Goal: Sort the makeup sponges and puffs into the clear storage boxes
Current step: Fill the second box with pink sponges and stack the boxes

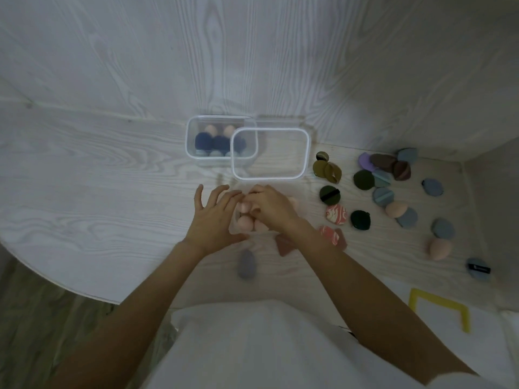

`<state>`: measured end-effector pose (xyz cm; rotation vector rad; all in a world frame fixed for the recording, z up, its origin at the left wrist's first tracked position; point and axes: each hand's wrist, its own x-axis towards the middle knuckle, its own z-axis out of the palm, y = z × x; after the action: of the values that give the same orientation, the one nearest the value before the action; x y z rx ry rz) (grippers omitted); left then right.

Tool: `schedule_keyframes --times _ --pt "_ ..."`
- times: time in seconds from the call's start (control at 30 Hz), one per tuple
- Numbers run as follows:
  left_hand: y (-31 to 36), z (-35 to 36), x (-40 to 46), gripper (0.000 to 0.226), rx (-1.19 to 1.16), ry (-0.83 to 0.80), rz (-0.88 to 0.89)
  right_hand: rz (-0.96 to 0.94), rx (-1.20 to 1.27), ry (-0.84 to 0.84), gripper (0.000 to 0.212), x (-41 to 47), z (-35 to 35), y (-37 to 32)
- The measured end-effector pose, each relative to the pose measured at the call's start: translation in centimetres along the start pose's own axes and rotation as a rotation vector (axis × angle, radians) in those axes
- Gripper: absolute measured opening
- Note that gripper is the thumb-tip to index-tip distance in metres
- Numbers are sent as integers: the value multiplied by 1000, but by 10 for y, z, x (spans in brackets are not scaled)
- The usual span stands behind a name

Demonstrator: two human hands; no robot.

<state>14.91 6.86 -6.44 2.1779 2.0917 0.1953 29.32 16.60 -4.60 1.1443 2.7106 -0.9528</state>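
Pale woodgrain table, matching wall.

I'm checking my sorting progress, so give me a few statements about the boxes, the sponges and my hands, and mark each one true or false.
1. The left box holds dark blue sponges and peach ones. True.
2. The right box is full of green puffs. False: nothing shows inside it; the green puffs lie on the table.
3. Both hands are at a cluster of pink sponges in front of the boxes. True: left hand, right hand.
4. A grey sponge lies on the table near the person. True.
5. All the blue-grey puffs are already boxed. False: several lie loose on the right.
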Motion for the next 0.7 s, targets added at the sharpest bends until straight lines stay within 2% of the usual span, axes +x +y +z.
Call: schedule_keyframes --times 0.13,0.2,0.33,0.47,0.57,0.7 --pt "-2 -13 12 97 27 -128 81 77 71 131 29 -8 2 3" --pt "-1 -19 19 92 110 -185 117 143 121 159 25 -11 1 8" --pt "-2 -26 27 80 268 -286 209 90 58 101 24 -11 0 11" --pt "-2 -25 29 80 300 -245 282 95 -19 54 21 -12 0 11" --pt "4 -20 31 83 341 -330 286 174 6 123 17 -13 5 10" --pt "6 -21 28 98 398 -399 275 162 -45 150 15 -15 11 8"
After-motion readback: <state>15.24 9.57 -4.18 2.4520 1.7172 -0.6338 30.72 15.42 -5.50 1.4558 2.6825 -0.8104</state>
